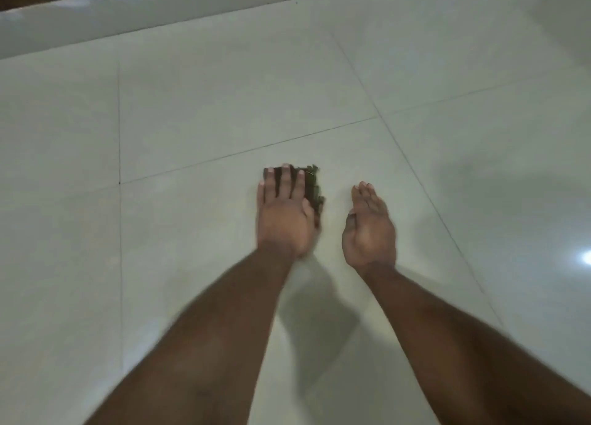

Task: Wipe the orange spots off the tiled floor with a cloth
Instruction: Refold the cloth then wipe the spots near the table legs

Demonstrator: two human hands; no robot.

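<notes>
On the pale tiled floor (192,104), near a crossing of grout lines, lay a dark green cloth (315,187), flat beneath the left hand (284,213), whose straight, spread fingers pressed down on it. Just beside it, apart from the cloth, the right hand (367,226) hovered with fingers straight and together, holding nothing.

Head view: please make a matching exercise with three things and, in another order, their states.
Things:
1. left hand
2. right hand
3. cloth

States:
A. dark, lying on the tiled floor
B. fingers straight, pressing on the cloth
C. open, holding nothing, apart from the cloth

Pairs: 1-B, 2-C, 3-A
</notes>
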